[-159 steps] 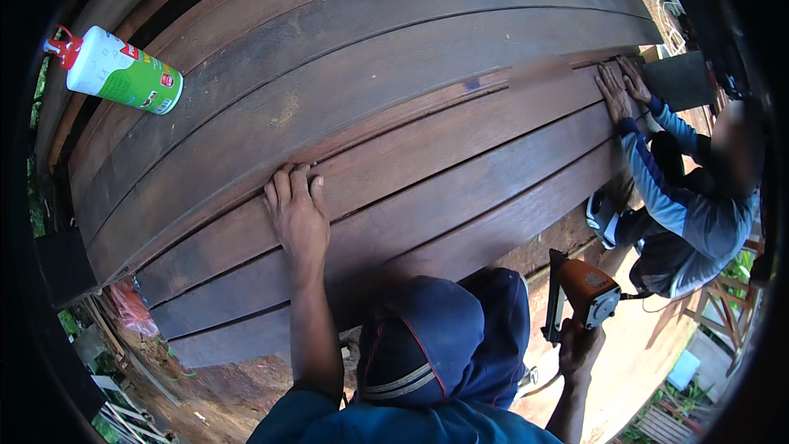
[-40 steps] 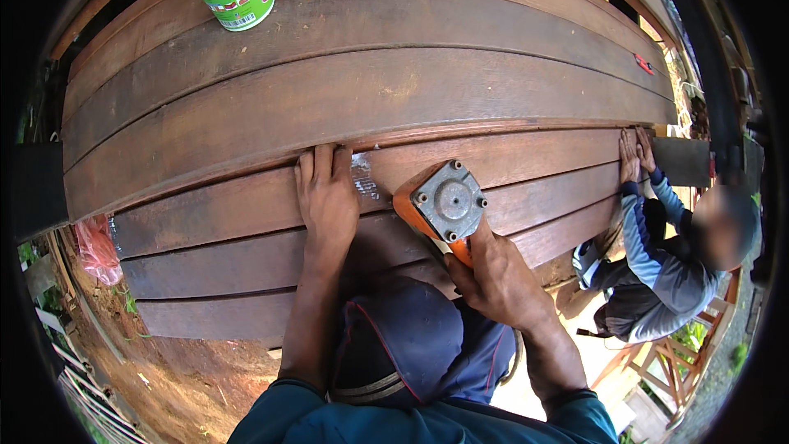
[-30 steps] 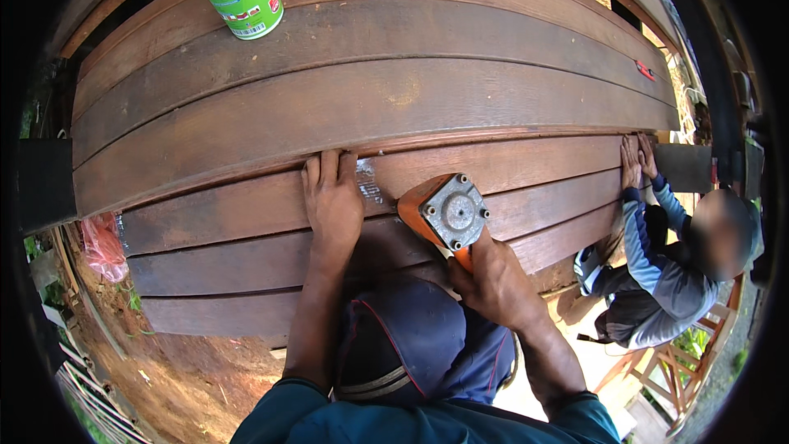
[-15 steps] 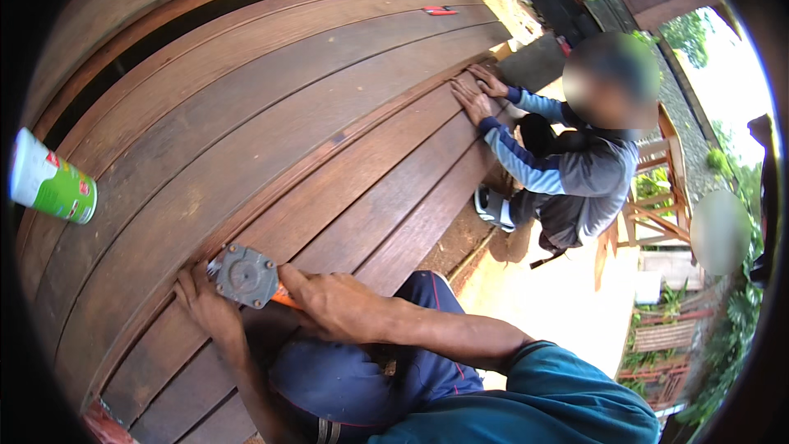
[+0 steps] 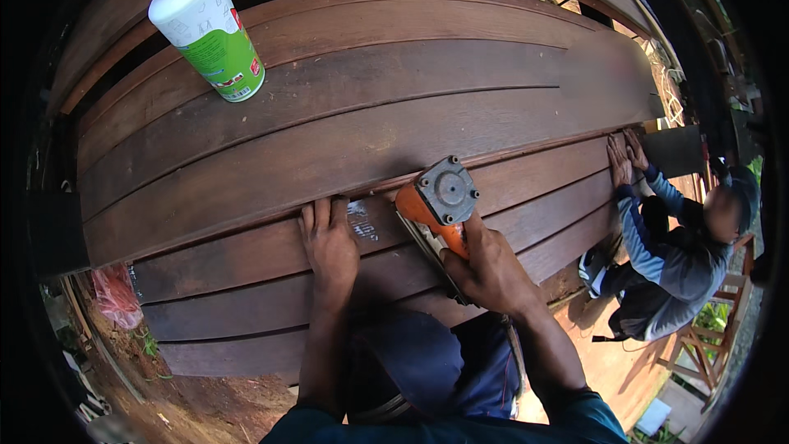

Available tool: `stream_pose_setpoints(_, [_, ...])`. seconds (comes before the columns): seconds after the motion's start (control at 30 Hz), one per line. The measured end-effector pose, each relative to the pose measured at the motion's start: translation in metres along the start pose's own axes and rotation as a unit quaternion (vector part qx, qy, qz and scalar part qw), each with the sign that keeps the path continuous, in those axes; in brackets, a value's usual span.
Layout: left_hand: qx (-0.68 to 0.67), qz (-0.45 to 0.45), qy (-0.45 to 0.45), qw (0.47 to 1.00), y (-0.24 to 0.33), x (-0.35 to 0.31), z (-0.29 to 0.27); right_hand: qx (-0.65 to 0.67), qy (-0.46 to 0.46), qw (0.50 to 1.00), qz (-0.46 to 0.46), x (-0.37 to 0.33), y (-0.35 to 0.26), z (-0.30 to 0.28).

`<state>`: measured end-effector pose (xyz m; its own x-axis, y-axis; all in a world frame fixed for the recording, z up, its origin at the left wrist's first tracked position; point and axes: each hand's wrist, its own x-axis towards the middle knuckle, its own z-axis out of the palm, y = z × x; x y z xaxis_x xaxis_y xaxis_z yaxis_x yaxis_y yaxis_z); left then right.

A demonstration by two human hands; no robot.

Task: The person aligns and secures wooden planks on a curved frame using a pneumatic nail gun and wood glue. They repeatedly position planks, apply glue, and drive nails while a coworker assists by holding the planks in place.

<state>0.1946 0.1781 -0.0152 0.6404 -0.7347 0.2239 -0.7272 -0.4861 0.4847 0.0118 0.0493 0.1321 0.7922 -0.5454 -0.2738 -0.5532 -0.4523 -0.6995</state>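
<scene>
My right hand (image 5: 493, 267) is wrapped round the grip of an orange nail gun (image 5: 419, 203) with a dark grey cap. The tool stands over the joint between reddish-brown wooden planks, just right of my left hand. My left hand (image 5: 330, 247) lies on the narrow plank (image 5: 238, 263), fingers stretched to the raised edge of the wider board (image 5: 329, 160). Whitish marks show on the plank between hand and tool. The nail gun's tip is hidden. On the boards at the upper left stands a white glue bottle (image 5: 218, 41) with a red cap and green label.
At the right, a co-worker (image 5: 686, 247) crouches with both hands (image 5: 625, 158) on the far end of the planks. Pink plastic (image 5: 117, 294) hangs at the left plank ends. Bare soil (image 5: 222, 403) shows below. A dark block (image 5: 57, 232) sits at the left edge.
My view has swung round, bringing the bottle fully into sight. The nail gun, earlier close against my left hand, is now farther to its right, with more of its orange body showing.
</scene>
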Motion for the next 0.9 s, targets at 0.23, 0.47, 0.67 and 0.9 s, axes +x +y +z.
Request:
stream_pose_setpoints(0.23, [-0.009, -0.002, -0.015, 1.0, 0.005, 0.003, -0.006, -0.009, -0.018, 1.0, 0.005, 0.002, -0.001, 0.004])
stream_pose_setpoints(0.47, [0.008, -0.001, 0.012, 1.0, -0.001, -0.002, 0.001, -0.049, -0.019, 0.998, -0.042, 0.009, -0.004, 0.016])
stream_pose_setpoints(0.67, [0.01, -0.012, -0.039, 0.999, 0.003, 0.002, 0.002, -0.062, -0.013, 0.998, 0.004, 0.007, -0.007, 0.016])
stream_pose_setpoints(0.9, [0.017, 0.067, 0.061, 0.996, -0.001, -0.002, 0.01, -0.01, 0.022, 0.999, -0.029, 0.004, -0.004, 0.022])
